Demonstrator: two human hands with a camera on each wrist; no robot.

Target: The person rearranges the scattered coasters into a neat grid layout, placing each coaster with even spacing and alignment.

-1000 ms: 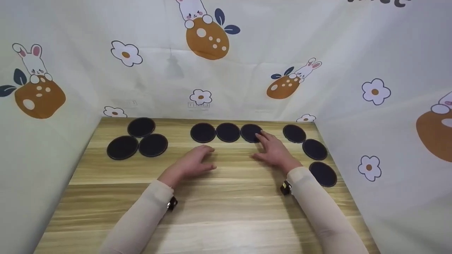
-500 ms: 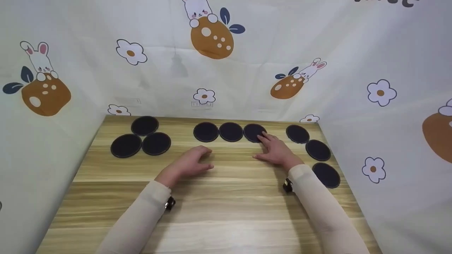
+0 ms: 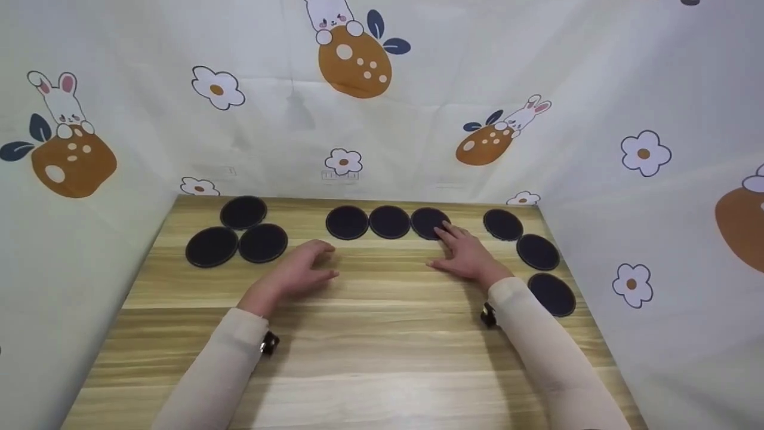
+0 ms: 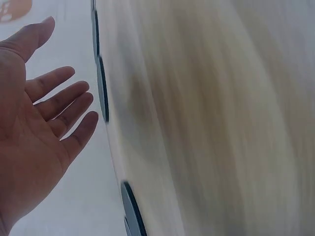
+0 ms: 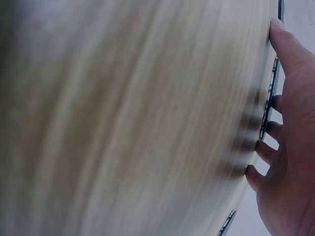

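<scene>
Three flat black round coasters (image 3: 390, 221) lie side by side in a row at the back of the table. My right hand (image 3: 468, 258) touches the front right edge of the row's rightmost coaster (image 3: 428, 222) with its fingertips. The thumb is spread away from the fingers. In the right wrist view, fingertips (image 5: 265, 151) reach down to the wood beside a coaster's thin edge (image 5: 269, 101). My left hand (image 3: 292, 272) is over the wood between the row and the left group, holding nothing. The left wrist view shows its palm (image 4: 32, 147) with fingers loosely extended.
Three more coasters (image 3: 262, 243) form a touching triangle at the back left. Another three (image 3: 537, 252) follow the right edge in a curve, the nearest one slightly apart. Printed cloth walls (image 3: 412, 137) enclose the wooden table (image 3: 370, 358) at the back and both sides.
My left hand has moved left, away from the middle row and closer to the left triangle. The right hand stays at the same coaster. No coaster has visibly moved.
</scene>
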